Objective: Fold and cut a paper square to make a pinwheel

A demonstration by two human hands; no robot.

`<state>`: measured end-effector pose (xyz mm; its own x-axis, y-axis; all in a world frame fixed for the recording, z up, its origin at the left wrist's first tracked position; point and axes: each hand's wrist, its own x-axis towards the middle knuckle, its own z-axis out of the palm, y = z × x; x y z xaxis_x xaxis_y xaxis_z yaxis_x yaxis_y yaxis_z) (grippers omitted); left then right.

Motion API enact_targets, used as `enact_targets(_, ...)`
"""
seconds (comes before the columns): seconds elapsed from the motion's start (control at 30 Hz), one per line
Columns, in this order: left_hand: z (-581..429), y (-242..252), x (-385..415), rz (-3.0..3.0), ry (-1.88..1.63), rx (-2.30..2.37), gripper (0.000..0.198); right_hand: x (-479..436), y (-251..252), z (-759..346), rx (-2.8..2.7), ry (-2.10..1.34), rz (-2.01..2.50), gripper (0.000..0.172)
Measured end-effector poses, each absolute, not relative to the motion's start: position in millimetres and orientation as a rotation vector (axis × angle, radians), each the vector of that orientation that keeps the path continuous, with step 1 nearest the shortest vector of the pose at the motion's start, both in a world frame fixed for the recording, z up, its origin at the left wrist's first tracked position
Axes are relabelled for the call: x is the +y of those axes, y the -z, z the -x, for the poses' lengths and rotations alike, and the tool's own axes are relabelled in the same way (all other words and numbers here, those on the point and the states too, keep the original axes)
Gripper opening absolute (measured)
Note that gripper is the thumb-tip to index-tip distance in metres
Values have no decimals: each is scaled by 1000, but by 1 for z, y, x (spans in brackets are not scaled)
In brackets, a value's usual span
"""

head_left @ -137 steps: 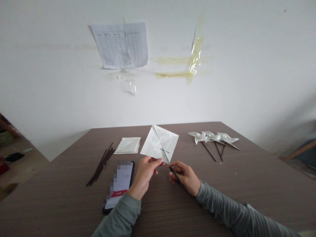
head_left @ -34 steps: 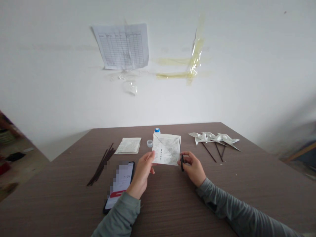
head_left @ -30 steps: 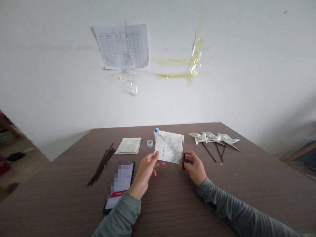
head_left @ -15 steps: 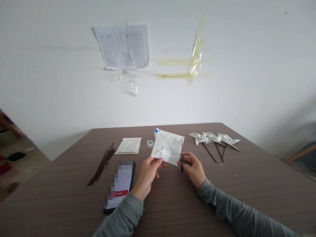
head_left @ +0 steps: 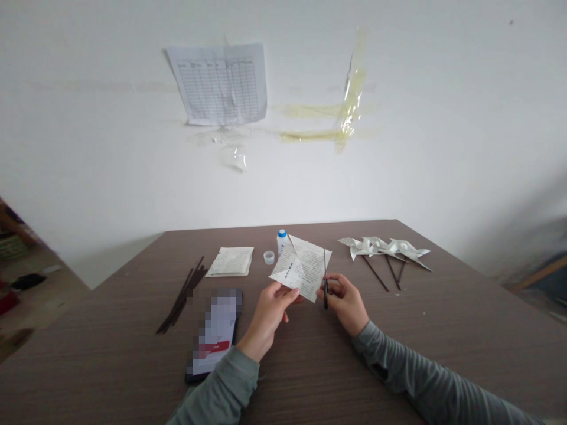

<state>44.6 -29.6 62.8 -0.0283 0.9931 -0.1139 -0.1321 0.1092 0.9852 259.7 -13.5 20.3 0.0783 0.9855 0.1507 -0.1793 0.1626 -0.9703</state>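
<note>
My left hand (head_left: 272, 313) pinches the lower left edge of a printed paper square (head_left: 303, 265), thumb on top. A slit runs inward from the sheet's upper corner. In my right hand (head_left: 348, 301) is a pair of dark scissors (head_left: 326, 286), blades pointing up beside the sheet's right side. Whether the blades touch the paper I cannot tell. Just behind the sheet stands a small white bottle (head_left: 282, 241) with a blue cap, partly covered by it. A small clear cup (head_left: 269, 257) sits to its left.
On the brown table (head_left: 301, 366), a stack of printed paper (head_left: 230, 261), dark sticks (head_left: 181, 298) and a phone (head_left: 215, 336) lie at left. Several paper pinwheels (head_left: 383, 248) on dark sticks lie at back right. Behind the table rises a white wall (head_left: 133, 165).
The paper square has turned clockwise in my left hand, its right corner dipping lower and the bottle showing more. The scissors stay in my right hand, almost in place.
</note>
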Motion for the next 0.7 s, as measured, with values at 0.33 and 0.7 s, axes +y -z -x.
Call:
enact_targets(0.33, -53, -60, -30, -966, -1269, 1206, 23, -11, -14, -260, -1145, -1118, 992, 67)
enact_targets(0.7, -46, -62, -30, -970, -1335, 1258, 19, -12, -12, -263, -1187, -1146, 1038, 62)
